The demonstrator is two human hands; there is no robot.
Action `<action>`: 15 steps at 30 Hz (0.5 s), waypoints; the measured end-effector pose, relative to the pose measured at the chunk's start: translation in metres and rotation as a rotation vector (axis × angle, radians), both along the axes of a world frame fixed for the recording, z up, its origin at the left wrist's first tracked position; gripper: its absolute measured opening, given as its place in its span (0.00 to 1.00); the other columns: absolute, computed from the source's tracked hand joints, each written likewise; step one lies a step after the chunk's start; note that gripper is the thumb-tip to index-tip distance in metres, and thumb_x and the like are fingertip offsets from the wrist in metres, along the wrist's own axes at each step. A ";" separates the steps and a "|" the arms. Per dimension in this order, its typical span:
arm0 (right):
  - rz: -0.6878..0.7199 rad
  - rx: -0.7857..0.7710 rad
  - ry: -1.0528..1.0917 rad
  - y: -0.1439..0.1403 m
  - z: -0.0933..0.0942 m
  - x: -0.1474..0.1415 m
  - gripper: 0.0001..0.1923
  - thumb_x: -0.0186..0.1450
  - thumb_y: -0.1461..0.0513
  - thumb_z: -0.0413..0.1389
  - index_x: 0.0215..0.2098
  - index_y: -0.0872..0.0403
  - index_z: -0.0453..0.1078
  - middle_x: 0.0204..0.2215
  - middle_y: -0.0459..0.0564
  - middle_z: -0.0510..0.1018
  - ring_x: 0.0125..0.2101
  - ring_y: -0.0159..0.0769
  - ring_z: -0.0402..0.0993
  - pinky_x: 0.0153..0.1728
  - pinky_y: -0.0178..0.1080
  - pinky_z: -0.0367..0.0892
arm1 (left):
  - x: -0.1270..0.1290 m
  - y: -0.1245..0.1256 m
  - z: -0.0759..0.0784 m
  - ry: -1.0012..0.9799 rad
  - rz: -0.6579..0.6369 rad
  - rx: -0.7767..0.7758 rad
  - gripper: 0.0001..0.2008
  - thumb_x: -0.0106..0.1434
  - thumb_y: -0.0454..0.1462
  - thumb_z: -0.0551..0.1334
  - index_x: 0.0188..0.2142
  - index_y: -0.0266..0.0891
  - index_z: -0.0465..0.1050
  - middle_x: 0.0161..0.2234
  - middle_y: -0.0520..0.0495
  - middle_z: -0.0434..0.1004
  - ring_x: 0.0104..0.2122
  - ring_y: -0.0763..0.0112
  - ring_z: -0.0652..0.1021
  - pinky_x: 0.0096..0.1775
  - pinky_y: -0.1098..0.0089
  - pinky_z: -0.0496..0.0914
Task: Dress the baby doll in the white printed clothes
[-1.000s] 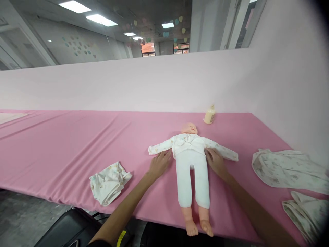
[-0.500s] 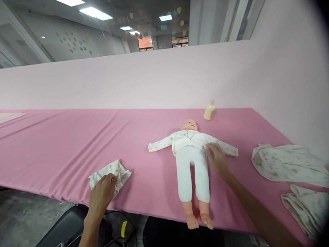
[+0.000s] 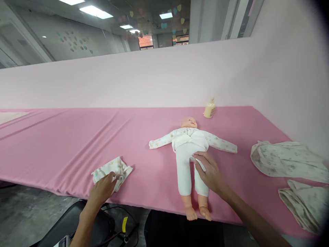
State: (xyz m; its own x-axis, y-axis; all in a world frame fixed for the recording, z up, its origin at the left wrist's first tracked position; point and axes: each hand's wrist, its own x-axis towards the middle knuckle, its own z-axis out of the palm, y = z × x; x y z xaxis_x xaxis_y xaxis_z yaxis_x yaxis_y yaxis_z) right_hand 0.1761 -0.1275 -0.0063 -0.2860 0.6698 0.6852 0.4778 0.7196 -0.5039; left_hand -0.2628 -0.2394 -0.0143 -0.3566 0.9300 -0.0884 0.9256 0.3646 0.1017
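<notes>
A baby doll (image 3: 189, 151) lies face up on the pink-covered table (image 3: 64, 144), dressed in a white printed top and white trousers, bare feet toward me. My right hand (image 3: 209, 171) rests on the doll's trousers at the crotch and right thigh, fingers spread. My left hand (image 3: 104, 187) is on a small crumpled printed cloth (image 3: 113, 169) near the table's front edge, fingers curled onto it.
A cream bottle (image 3: 209, 109) stands behind the doll's head by the pale pink wall. Two folded printed garments lie at the right, one (image 3: 285, 159) farther back and one (image 3: 303, 202) nearer. A black chair (image 3: 77, 224) is below the table's edge.
My left hand left the doll's side and went down-left to the crumpled cloth. My right hand slid from the doll's sleeve and waist onto its trousers.
</notes>
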 end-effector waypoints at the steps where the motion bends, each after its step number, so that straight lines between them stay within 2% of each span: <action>1: 0.012 -0.017 0.003 -0.003 0.003 -0.001 0.14 0.69 0.66 0.49 0.50 0.50 0.69 0.45 0.53 0.74 0.47 0.41 0.71 0.48 0.47 0.69 | -0.001 0.003 0.000 -0.011 0.006 0.026 0.15 0.67 0.45 0.47 0.38 0.40 0.67 0.36 0.40 0.79 0.39 0.52 0.79 0.35 0.66 0.65; 3: 0.045 -0.042 0.010 -0.010 0.011 -0.005 0.14 0.70 0.65 0.49 0.50 0.50 0.70 0.45 0.52 0.74 0.48 0.41 0.71 0.49 0.47 0.69 | 0.003 0.009 0.007 -0.132 0.028 0.136 0.15 0.65 0.46 0.50 0.34 0.40 0.68 0.28 0.43 0.77 0.33 0.56 0.78 0.33 0.67 0.64; 5: 0.087 -0.064 0.019 -0.019 0.022 -0.012 0.14 0.70 0.65 0.48 0.51 0.50 0.69 0.45 0.53 0.74 0.48 0.41 0.71 0.50 0.47 0.69 | 0.018 0.012 0.020 -0.409 0.100 0.301 0.17 0.63 0.50 0.54 0.34 0.40 0.69 0.23 0.49 0.73 0.26 0.62 0.75 0.29 0.70 0.64; 7: 0.132 -0.118 0.011 -0.029 0.035 -0.022 0.13 0.71 0.63 0.48 0.52 0.49 0.69 0.46 0.53 0.74 0.48 0.41 0.71 0.51 0.48 0.68 | 0.043 0.013 0.040 -0.769 0.212 0.465 0.20 0.59 0.54 0.59 0.36 0.40 0.69 0.22 0.53 0.70 0.21 0.69 0.71 0.25 0.73 0.63; 9: 0.184 -0.229 -0.038 -0.039 0.047 -0.036 0.15 0.71 0.58 0.50 0.54 0.48 0.67 0.49 0.53 0.74 0.50 0.43 0.70 0.54 0.50 0.66 | 0.077 0.015 0.062 -1.075 0.257 0.578 0.21 0.56 0.54 0.64 0.35 0.39 0.69 0.22 0.55 0.69 0.20 0.74 0.69 0.22 0.75 0.63; 10: 0.221 -0.300 -0.074 -0.043 0.052 -0.044 0.18 0.70 0.55 0.52 0.56 0.48 0.65 0.51 0.53 0.73 0.52 0.44 0.69 0.55 0.51 0.65 | 0.094 0.017 0.072 -1.163 0.243 0.612 0.20 0.55 0.53 0.65 0.33 0.39 0.68 0.21 0.55 0.67 0.19 0.76 0.67 0.21 0.76 0.62; 12: 0.319 -0.435 -0.130 -0.050 0.059 -0.062 0.26 0.66 0.49 0.57 0.60 0.46 0.62 0.55 0.53 0.70 0.55 0.47 0.66 0.55 0.52 0.64 | 0.126 0.022 0.091 -1.356 0.156 0.601 0.17 0.56 0.49 0.66 0.33 0.39 0.67 0.23 0.55 0.70 0.20 0.75 0.70 0.22 0.75 0.66; 15: 0.472 -0.550 -0.107 -0.054 0.061 -0.088 0.37 0.61 0.47 0.61 0.64 0.47 0.57 0.57 0.54 0.68 0.57 0.49 0.65 0.54 0.51 0.65 | 0.154 0.029 0.107 -1.559 0.059 0.636 0.13 0.57 0.45 0.67 0.32 0.40 0.67 0.25 0.54 0.71 0.21 0.76 0.71 0.23 0.74 0.70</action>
